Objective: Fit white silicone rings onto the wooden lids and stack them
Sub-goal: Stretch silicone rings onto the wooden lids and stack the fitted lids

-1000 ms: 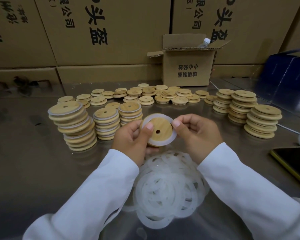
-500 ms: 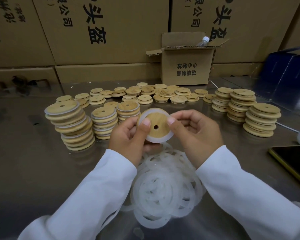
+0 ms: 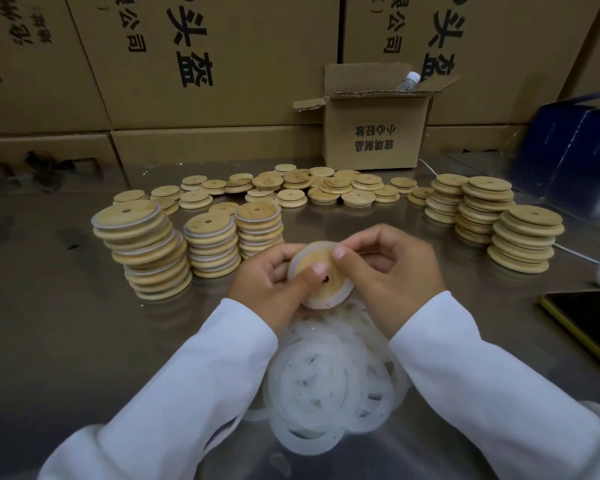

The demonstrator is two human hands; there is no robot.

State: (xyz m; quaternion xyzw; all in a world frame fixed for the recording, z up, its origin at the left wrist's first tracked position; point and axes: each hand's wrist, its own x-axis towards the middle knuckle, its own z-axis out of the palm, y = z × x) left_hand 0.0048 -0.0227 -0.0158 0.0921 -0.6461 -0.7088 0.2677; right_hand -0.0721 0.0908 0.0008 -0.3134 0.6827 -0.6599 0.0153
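Note:
Both hands hold one round wooden lid (image 3: 329, 289) with a white silicone ring around its edge, above the table's middle. My left hand (image 3: 274, 289) grips its left side, thumb pressed near the centre hole. My right hand (image 3: 392, 271) pinches its upper right rim with the thumb on the ring. A loose heap of white silicone rings (image 3: 329, 382) lies on the table just below my wrists. Three stacks of ringed lids (image 3: 142, 251) stand to the left. Stacks of plain lids (image 3: 523, 240) stand to the right.
Several loose lids (image 3: 291, 188) lie scattered across the back of the steel table (image 3: 66, 341). A small open cardboard box (image 3: 374, 133) with a bottle stands behind them, before a wall of large cartons. A dark phone (image 3: 589, 317) lies at the right edge, a blue box (image 3: 568, 147) beyond.
The lid has tilted and turned in my hands. My left thumb slid over its face toward the hole, and my right thumb moved onto the upper rim.

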